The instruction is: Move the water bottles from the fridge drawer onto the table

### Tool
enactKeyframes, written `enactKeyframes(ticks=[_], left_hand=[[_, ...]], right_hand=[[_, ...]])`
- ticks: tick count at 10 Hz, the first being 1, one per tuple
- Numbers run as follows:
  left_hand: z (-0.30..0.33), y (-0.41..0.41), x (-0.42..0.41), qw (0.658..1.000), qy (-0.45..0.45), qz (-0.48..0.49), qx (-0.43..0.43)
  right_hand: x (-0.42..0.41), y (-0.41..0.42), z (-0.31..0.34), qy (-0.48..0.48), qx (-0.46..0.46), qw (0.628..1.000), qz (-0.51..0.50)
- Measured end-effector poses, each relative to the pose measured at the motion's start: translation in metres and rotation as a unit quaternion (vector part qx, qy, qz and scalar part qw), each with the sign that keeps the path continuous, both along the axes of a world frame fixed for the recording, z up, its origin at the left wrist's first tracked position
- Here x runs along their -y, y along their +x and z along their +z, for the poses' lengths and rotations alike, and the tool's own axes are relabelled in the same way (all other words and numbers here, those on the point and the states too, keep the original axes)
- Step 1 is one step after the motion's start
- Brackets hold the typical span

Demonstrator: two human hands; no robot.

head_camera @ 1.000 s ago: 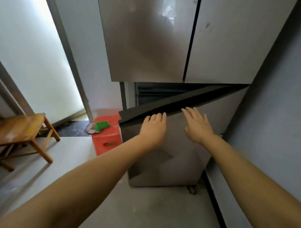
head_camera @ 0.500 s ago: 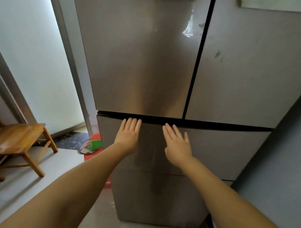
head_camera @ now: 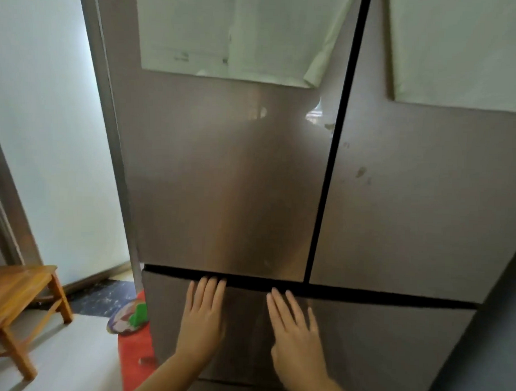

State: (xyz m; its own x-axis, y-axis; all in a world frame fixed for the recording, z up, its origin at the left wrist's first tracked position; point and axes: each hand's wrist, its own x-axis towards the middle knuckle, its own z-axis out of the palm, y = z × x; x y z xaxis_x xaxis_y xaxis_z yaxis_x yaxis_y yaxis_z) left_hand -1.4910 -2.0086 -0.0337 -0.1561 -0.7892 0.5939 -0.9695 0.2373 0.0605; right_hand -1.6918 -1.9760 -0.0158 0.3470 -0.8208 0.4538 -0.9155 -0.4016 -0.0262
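Both hands flat on the fridge drawer (head_camera: 363, 339) front, just under the dark seam that divides it from the two upper doors. Left hand (head_camera: 201, 319): fingers straight and together, tips reaching the seam. Right hand (head_camera: 296, 331): fingers straight, slightly spread, tips just short of the seam. Neither grip has hold of anything; both are open palms pressed to the steel panel.

Drawer sits flush with the fridge body, seam narrow and even. No water bottles in view anywhere; whether they are inside the drawer or already out cannot be told from here. No table visible either, only a wooden stool (head_camera: 16, 301) at lower left, well apart from the fridge, and a red box (head_camera: 134, 354) on the floor touching the fridge's left lower corner, with something green and patterned lying on top of it.

Judgement on step: flat palms against a closed front read as pushing, not pulling, so this looks like a closing press, at the tail of the task or between trips.

Next move, if bottles remain inside: fingertips must hook into the seam at the drawer's top edge and draw it outward, evenly with both hands so it does not skew. If all are out, hands simply lift away.
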Motion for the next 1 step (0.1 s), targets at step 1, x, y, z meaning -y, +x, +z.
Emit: enactKeyframes(ticks=[1], left_hand=[[0.0016,0.0155,-0.0004,0.987,-0.131,0.004,0.096]], right_hand=[[0.0230,0.0212,0.0144,-0.131,0.077,0.987,0.059]])
